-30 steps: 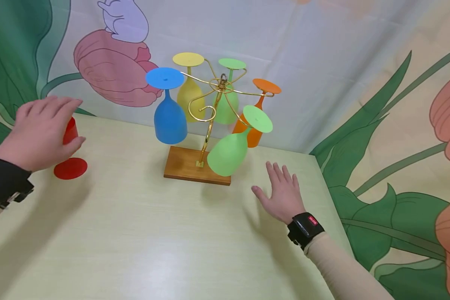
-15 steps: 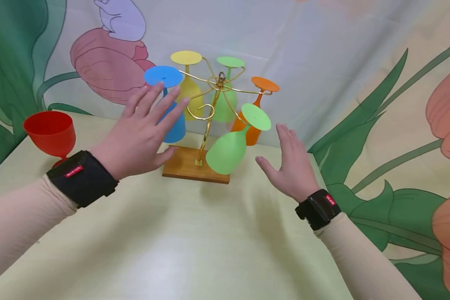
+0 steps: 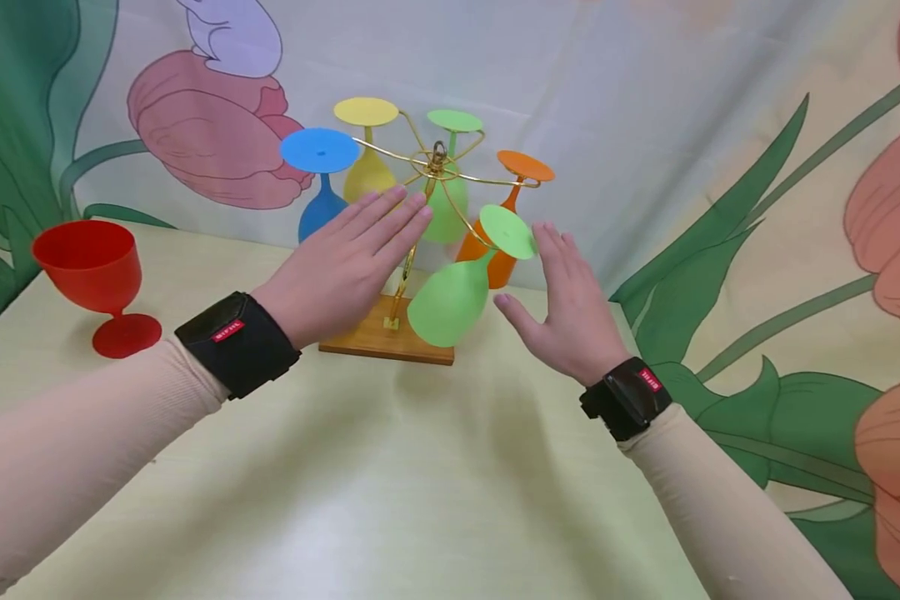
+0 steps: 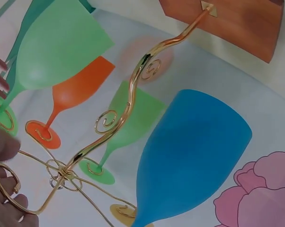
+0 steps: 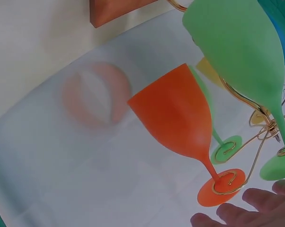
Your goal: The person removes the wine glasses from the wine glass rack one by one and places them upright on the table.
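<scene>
From my end: gold-coloured metal wire rack (image 4: 128, 109) on a brown rectangular wooden base (image 3: 378, 342), near the back edge of the pale flat table (image 3: 360, 500). Looks top-heavy; I'd steady it by the post. Five smooth plastic-looking stemmed goblets hang on it foot-up: blue goblet (image 4: 192, 151), yellow goblet (image 3: 369, 173), orange goblet (image 5: 173, 113), back green goblet (image 3: 450, 217), tilted front green goblet (image 3: 450, 304). Red stemmed goblet (image 3: 93, 262) upright near the table's back-left corner. I'd guess all light, stiff, a bit slippery, hard to break; pinch the stem. Left hand (image 3: 345, 271) and right hand (image 3: 570, 312) both free, fingers extended: left by the bare curled hook (image 4: 38, 211), right by the front green goblet's foot; contact I can't tell. Room: floral-print cloth (image 3: 645, 125) behind and right; tabletop light, slightly glossy
</scene>
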### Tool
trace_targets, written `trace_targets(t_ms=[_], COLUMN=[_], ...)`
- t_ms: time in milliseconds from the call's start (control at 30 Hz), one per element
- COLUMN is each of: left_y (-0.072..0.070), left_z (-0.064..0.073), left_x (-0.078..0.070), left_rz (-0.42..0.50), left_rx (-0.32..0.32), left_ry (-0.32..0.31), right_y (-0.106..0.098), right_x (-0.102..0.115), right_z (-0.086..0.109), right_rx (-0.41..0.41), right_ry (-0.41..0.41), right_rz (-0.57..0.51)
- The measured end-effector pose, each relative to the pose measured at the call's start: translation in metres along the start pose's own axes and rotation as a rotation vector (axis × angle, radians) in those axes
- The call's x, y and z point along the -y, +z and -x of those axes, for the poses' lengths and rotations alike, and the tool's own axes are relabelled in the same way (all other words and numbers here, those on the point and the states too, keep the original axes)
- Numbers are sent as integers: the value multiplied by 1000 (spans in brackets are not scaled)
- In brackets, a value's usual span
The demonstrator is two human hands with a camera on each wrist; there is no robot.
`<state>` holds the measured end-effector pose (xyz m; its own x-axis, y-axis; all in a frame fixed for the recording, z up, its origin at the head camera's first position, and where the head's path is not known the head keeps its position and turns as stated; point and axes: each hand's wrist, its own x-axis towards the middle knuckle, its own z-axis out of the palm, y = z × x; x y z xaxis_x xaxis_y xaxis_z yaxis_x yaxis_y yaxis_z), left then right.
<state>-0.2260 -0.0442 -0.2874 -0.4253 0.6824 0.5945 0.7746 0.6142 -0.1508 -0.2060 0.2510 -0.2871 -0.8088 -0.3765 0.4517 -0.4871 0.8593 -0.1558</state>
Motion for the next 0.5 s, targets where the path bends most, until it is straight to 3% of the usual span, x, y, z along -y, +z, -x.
trace_targets(t_ms=[133,267,500], left_y=[0,0,-5], left_z=[-3,-2,-1], left_x=[0,1,3], left_rz=[13,28,65], left_rx=[-25,-47,-35], left_ry=[1,-7,-37], right_y=[1,0,4], right_x=[1,6,10], right_z=[-5,-14,-26], right_rx=[-33,-74,-153], right_ry=[-71,-193,-365], right_rz=[-23,-29,4])
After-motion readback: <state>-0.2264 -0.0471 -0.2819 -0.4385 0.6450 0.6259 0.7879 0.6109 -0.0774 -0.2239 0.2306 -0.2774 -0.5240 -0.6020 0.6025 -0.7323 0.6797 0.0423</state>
